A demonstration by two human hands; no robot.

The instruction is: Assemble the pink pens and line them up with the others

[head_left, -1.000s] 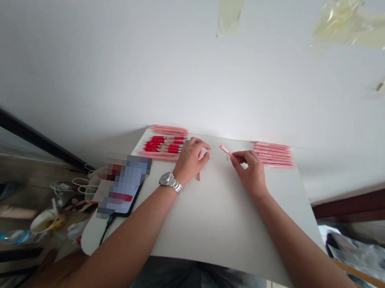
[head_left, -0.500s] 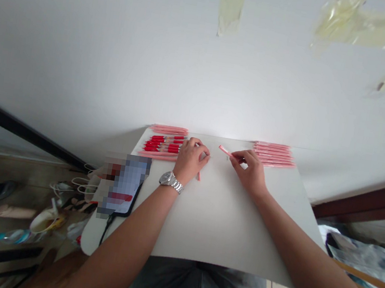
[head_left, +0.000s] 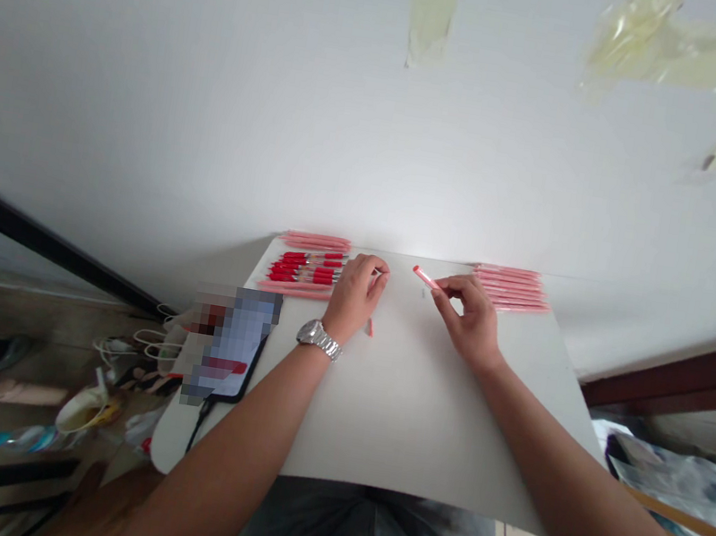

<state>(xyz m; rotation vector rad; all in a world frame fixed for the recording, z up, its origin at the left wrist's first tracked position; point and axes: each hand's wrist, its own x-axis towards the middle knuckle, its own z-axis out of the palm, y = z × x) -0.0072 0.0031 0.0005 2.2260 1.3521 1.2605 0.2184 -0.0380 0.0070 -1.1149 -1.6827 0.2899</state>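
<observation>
My left hand [head_left: 356, 292] rests near the back of the white table [head_left: 395, 419], thumb and fingers curled together in a pinch. What it holds is mostly hidden; a thin pale bit shows at the fingertips. A small red tip [head_left: 371, 328] pokes out below this hand, and I cannot tell if it is held or lying there. To the right, my right hand [head_left: 468, 320] pinches a slim pink pen-like stick [head_left: 425, 277] with a red end, tilted up to the left. Left of my left hand lie several red pens [head_left: 307, 267] between pink sticks [head_left: 316, 241].
Another row of pink sticks [head_left: 510, 289] lies at the back right. A phone [head_left: 236, 348] with a cable lies on the left edge. The wall [head_left: 354, 122] rises directly behind the table. A small clear piece [head_left: 424, 294] lies near my right fingertips.
The pink stick in my right hand has turned slightly, so its red end shows more, and moved a little right. My left thumb and fingers have shifted slightly.
</observation>
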